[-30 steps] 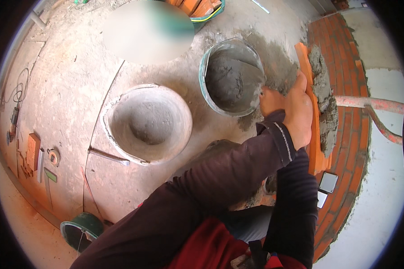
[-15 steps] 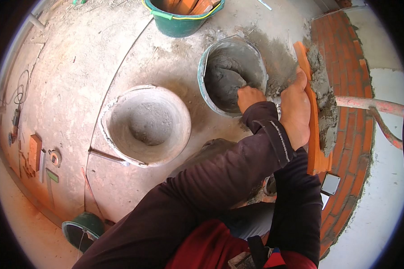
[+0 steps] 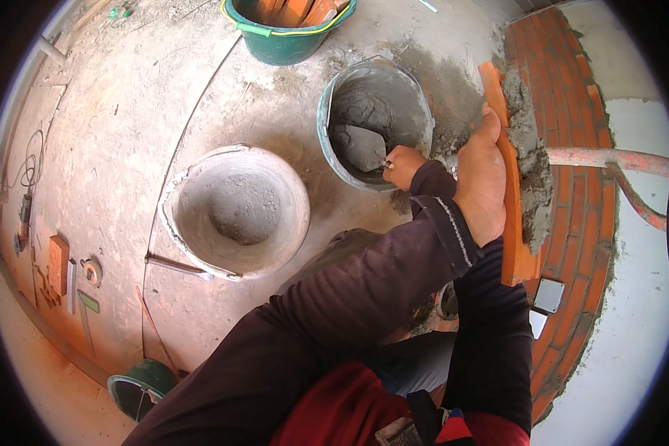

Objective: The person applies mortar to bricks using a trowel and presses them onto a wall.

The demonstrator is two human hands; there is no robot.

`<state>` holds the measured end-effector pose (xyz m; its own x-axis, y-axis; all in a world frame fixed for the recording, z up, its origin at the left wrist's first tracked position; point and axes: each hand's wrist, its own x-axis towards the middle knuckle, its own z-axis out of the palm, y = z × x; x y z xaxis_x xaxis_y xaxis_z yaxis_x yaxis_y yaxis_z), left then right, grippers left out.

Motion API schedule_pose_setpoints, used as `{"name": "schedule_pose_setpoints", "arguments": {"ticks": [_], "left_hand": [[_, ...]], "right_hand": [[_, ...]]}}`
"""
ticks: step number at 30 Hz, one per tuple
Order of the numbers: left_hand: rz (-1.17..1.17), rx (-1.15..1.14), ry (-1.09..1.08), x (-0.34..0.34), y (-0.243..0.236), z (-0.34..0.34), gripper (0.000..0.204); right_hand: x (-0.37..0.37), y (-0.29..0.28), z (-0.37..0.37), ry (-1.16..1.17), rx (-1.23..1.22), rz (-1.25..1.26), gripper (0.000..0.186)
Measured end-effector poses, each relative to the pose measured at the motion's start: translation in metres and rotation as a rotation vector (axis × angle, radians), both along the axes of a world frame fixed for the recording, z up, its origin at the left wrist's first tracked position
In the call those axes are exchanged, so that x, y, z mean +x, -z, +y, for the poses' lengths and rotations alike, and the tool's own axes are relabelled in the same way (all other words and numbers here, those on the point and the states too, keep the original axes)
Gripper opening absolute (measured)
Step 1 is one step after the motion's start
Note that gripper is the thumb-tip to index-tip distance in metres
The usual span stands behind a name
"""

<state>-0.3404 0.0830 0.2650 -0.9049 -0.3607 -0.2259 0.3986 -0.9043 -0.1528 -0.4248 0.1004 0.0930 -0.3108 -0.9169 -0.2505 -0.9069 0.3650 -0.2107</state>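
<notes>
My forearms cross, the left over the right. My right hand (image 3: 404, 166) grips a trowel (image 3: 360, 147), its flat blade lying inside a bucket (image 3: 418, 111) smeared with grey mortar (image 3: 364, 108). Farther right, my left hand (image 3: 483, 178) is closed against a long orange board (image 3: 514, 215), thumb along its upper part. The fingers on its other side are hidden. Wet mortar (image 3: 535, 189) is heaped along the board's wall-facing side. Whether the board is wood or clay I cannot tell.
Left of the bucket stands a pale tub (image 3: 293, 197) with dry grey powder. A green tub (image 3: 279, 48) of brick pieces is at the back. A brick wall (image 3: 572, 215) rises at right, a rusty pipe (image 3: 602, 157) crossing it. A green bucket (image 3: 145, 375) lies lower left.
The trowel blade has come up out of the mortar and turned, so its flat face shows. My right hand has shifted slightly. The left hand keeps its hold on the board.
</notes>
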Motion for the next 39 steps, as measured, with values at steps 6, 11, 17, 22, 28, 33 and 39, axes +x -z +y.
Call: {"name": "schedule_pose_setpoints", "arguments": {"ticks": [6,11,17,22,28,33,39], "left_hand": [[-0.033,0.041,0.020,0.005,0.000,-0.007,0.055],[-0.106,0.046,0.044,0.007,-0.005,-0.014,0.039],[-0.058,-0.051,-0.070,0.028,-0.004,-0.055,0.051],[-0.023,-0.133,-0.199,0.037,-0.005,-0.077,0.052],[-0.028,-0.192,-0.325,0.026,0.022,-0.082,0.049],[-0.069,-0.218,-0.369,0.020,0.013,-0.066,0.051],[-0.120,-0.206,-0.377,0.016,0.013,-0.053,0.052]], "right_hand": [[0.002,-0.037,-0.018,0.328,0.444,-0.467,0.022],[-0.012,-0.051,0.029,0.543,0.280,-0.830,0.020],[0.023,-0.122,0.084,0.984,-0.141,-1.118,0.025],[0.059,-0.203,0.167,0.779,-0.522,-0.924,0.028],[0.143,-0.276,0.192,0.810,-0.704,-0.526,0.031],[0.187,-0.247,0.190,0.676,-0.621,-0.007,0.033],[0.188,-0.228,0.177,0.579,-0.566,0.153,0.038]]}}
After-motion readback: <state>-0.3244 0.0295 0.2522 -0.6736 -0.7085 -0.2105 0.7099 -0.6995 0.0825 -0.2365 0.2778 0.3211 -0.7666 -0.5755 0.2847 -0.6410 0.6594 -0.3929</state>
